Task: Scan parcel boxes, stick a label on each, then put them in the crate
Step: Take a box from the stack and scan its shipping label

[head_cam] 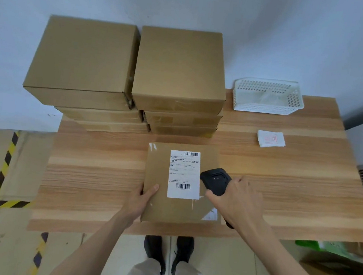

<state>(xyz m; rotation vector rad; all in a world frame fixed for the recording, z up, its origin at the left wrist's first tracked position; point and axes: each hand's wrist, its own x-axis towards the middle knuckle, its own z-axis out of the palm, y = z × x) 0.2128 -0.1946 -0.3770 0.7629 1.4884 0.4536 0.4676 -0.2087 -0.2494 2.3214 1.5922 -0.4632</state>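
Far edge of desk (97, 166) blocked by two tall stacks of boxes (129, 73) standing side by side, touching. Open wood left of parcel (162, 180). More open wood to right, between parcel and label pile (271, 139). Back right corner taken by white basket (267, 97).

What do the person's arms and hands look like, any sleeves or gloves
Both arms are bare to the frame's edge, with no sleeves in view. The left hand and right hand wear no gloves, and no rings, watch or markings show on them.
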